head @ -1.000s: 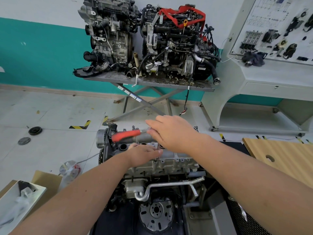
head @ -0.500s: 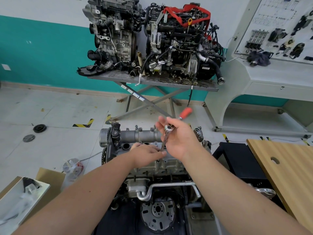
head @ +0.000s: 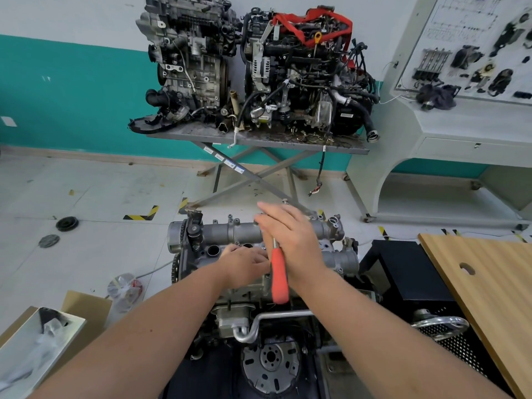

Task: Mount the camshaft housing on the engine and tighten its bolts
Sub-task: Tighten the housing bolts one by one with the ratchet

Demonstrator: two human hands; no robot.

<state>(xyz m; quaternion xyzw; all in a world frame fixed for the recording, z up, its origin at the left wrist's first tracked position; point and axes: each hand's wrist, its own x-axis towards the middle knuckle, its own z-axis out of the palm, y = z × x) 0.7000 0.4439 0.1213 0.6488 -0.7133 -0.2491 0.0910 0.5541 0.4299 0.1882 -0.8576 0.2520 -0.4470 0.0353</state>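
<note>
Ratchet [head: 279,279], red handle toward 6 o'clock, lies under right hand [head: 293,240], whose fingers are straight over its head. Left hand [head: 244,264], at 9 o'clock of it, rests on camshaft housing [head: 230,231]; grip indeterminate. Housing sits atop engine [head: 239,315].

Three engines [head: 259,272], two hands [head: 290,240], one ratchet [head: 279,272], one cardboard box [head: 86,309].

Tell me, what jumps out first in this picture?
Probably the red-handled ratchet wrench under the right hand, on the grey metal engine in the middle. Behind stand two big dark engines on a grey metal table, one wrapped with a bright red strap.
</note>
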